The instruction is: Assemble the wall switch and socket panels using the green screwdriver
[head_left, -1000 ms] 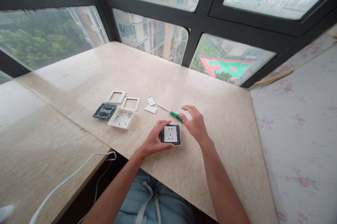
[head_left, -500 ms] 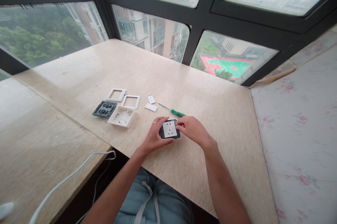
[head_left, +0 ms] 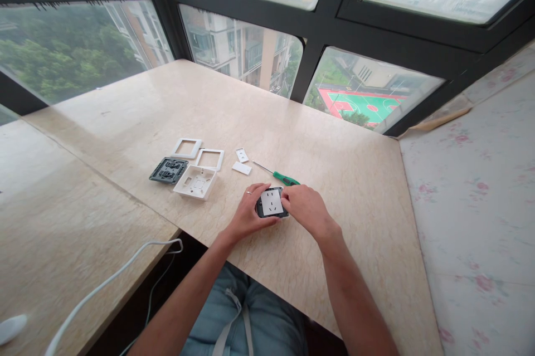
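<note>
A wall socket (head_left: 272,202) with a white face and dark surround sits near the table's front edge. My left hand (head_left: 247,212) is wrapped round its left side, thumb along the near edge and fingers at the far edge. At the socket's right side my right hand (head_left: 307,205) has its fingers closed in a pinch; whatever they hold is hidden or too small to make out. Just beyond my right hand lies a screwdriver (head_left: 286,179) with a green handle, its shaft pointing to the far left.
Two white frames (head_left: 210,151), a white mounting box (head_left: 196,195) and a dark socket back (head_left: 155,175) are grouped on the left. Two small white covers (head_left: 241,167) lie by the screwdriver tip. A white cable (head_left: 104,283) crosses the left table edge. A papered wall (head_left: 468,205) bounds the right.
Both hands stay at the socket. My right hand has turned slightly, its knuckles rolling over the pinched fingers. The whole view has shifted a little.
</note>
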Motion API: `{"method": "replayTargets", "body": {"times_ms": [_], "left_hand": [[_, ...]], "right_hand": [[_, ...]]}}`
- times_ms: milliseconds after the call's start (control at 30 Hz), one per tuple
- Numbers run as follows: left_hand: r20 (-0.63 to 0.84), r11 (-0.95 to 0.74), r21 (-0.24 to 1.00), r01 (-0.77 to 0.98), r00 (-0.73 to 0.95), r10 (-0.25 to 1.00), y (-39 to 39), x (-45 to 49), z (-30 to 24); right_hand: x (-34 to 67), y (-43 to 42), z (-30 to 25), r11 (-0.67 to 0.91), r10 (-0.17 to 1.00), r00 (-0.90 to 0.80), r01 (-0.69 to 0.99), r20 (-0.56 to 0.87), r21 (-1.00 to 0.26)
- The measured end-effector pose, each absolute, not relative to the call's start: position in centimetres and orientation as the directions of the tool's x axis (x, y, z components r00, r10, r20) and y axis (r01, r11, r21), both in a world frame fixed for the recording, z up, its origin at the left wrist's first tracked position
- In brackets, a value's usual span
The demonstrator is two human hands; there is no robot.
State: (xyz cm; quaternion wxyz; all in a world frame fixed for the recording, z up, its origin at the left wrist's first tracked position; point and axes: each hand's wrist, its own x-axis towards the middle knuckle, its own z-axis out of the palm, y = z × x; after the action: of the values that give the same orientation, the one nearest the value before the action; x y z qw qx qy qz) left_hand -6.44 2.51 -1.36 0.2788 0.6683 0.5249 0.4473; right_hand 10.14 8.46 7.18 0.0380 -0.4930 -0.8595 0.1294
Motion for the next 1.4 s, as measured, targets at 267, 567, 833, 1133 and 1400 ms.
{"method": "replayTargets", "body": {"times_ms": [267,567,833,1133,1400], "left_hand": [[0.32,-0.309,0.841,0.443,0.052,0.946,2.6,-6.5,-1.5],[0.313,-0.307,0.84,0.448,0.064,0.948,2.6,-6.6,-1.4],[0.333,-0.33,0.833,0.445,0.073,0.94,2.6,-6.6,-1.4],[0.329,-0.33,0.83,0.45,0.083,0.941,2.5,-6.8,-1.6],[0.317,-0.321,0.835,0.447,0.087,0.945,2.5,-6.8,-1.7]], "right_hand": [[10.2,8.5,7.5,0.494,0.842,-0.535,0.818,-0.074,-0.295],[11.3,10.1,7.2,0.441,0.884,-0.466,0.792,0.049,-0.422],[11.7,11.9,2.2,0.396,0.918,-0.37,0.814,0.146,-0.424],[12.8,12.3,3.6,0.412,0.91,-0.359,0.716,0.209,-0.564],[14.7,10.6,10.2,0.442,0.881,0.083,0.209,0.466,-0.872]]}}
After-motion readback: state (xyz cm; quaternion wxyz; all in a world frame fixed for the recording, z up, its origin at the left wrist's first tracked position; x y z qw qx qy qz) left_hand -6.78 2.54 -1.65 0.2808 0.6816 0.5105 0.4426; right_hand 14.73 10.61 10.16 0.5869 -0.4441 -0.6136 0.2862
